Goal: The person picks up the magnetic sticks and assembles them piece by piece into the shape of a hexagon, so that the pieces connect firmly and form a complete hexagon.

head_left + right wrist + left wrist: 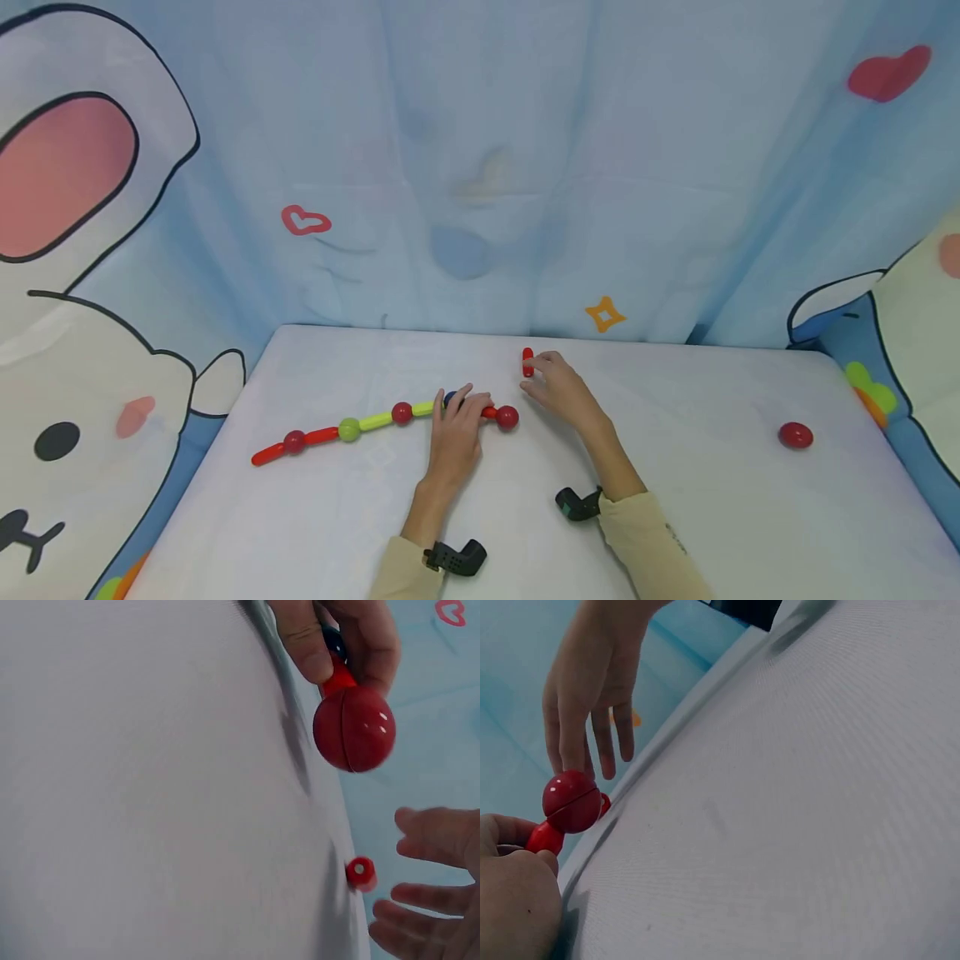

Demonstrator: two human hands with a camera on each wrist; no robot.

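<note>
A chain of rods [322,435] and balls in red, yellow-green and blue lies across the left half of the table. My left hand [455,437] grips it near its right end, around the blue ball [451,399] and a short red rod [340,677]. A red ball [507,417] with a seam round it caps that end, beyond the fingers. At the back, my right hand [561,392] hovers beside a loose red rod [528,354], fingers loosely spread. The right wrist view shows a gap between those fingers and the loose rod [361,873].
A separate red ball-like piece [796,435] lies far to the right on the white table [675,467]. Behind the table's back edge hangs a blue printed curtain [480,167]. Each wrist wears a black camera [459,558].
</note>
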